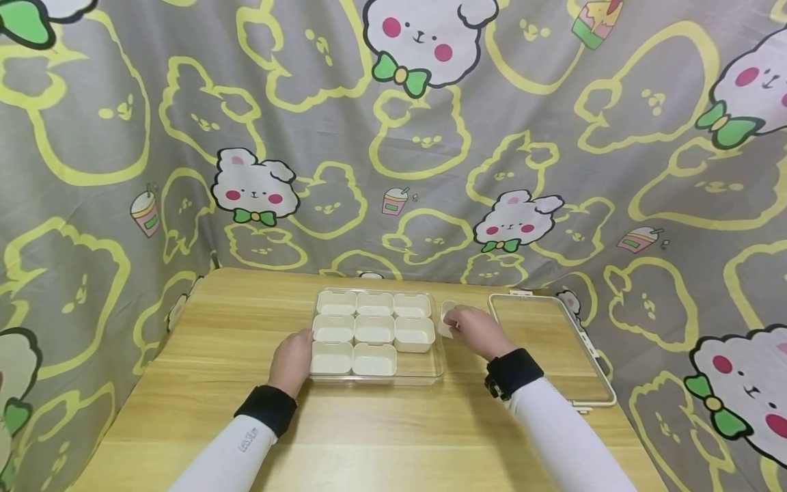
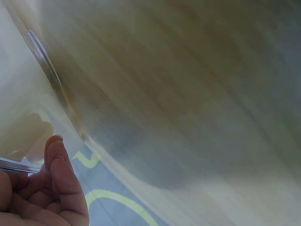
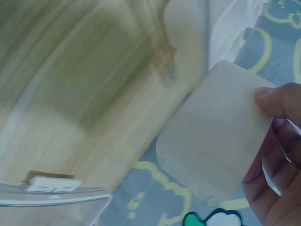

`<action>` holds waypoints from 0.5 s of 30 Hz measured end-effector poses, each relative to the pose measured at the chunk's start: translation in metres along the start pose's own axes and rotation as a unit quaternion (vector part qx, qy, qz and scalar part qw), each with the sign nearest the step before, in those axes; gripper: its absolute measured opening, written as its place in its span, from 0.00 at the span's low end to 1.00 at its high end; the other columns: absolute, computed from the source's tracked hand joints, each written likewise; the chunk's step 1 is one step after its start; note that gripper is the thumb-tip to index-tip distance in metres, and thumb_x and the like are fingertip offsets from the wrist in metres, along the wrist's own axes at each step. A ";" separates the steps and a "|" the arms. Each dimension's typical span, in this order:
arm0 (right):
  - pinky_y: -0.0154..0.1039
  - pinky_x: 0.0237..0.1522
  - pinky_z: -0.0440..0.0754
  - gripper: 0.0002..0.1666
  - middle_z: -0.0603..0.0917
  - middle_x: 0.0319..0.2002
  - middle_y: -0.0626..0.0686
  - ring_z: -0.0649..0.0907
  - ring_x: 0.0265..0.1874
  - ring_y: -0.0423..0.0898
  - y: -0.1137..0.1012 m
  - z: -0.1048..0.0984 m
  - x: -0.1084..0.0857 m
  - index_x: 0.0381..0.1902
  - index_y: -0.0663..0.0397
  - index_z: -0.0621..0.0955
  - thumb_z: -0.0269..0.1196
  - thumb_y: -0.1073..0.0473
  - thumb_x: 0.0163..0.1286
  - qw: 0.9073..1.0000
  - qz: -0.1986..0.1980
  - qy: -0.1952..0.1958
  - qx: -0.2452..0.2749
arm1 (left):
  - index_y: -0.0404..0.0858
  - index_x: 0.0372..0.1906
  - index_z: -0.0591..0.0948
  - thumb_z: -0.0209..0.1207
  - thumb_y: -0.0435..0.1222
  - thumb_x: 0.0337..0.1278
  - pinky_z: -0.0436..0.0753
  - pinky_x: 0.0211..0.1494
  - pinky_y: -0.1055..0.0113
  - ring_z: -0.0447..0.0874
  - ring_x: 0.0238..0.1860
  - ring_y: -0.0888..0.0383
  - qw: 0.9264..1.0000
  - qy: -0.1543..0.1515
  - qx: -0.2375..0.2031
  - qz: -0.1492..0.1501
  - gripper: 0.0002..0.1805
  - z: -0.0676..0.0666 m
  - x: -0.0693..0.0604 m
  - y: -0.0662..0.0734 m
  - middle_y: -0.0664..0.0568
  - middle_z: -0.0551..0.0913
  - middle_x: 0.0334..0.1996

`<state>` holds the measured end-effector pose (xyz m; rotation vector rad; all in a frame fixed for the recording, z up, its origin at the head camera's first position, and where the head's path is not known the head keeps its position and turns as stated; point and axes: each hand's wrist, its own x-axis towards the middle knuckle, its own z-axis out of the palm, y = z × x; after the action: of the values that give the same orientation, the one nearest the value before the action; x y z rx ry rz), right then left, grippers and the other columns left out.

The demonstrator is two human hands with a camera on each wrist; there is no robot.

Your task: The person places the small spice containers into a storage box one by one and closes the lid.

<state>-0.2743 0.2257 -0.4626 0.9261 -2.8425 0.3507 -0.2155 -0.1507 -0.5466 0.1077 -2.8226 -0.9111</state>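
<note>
A clear plastic box [image 1: 419, 367] stands on the table, holding several small cream containers [image 1: 374, 330] in three rows. At the front right corner its transparent bottom shows. My left hand [image 1: 292, 358] grips the left rim of the box; the left wrist view shows the fingers [image 2: 66, 181] curled about the clear edge. My right hand [image 1: 481, 331], just right of the box, holds another small cream container [image 3: 214, 132] off the table. In the right wrist view the thumb presses on one face of it, with the other fingers behind.
A clear lid [image 1: 547, 348] with a cream frame and side clips lies at the right of the wooden table [image 1: 369, 437]. Patterned grey cloth [image 1: 344, 137] hangs behind the table and along both sides.
</note>
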 end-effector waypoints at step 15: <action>0.35 0.31 0.77 0.15 0.75 0.26 0.43 0.75 0.27 0.39 -0.047 -0.008 0.001 0.26 0.47 0.78 0.69 0.72 0.57 0.996 -0.088 0.006 -0.013 | 0.27 0.42 0.81 0.41 0.36 0.79 0.81 0.47 0.44 0.84 0.42 0.36 1.000 0.000 -0.007 -0.001 0.20 -0.001 -0.001 0.001 0.35 0.84 0.36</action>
<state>-0.2465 0.1900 -0.4465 1.1560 -2.7213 0.2967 -0.2145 -0.1505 -0.5451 0.1091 -2.8153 -0.9322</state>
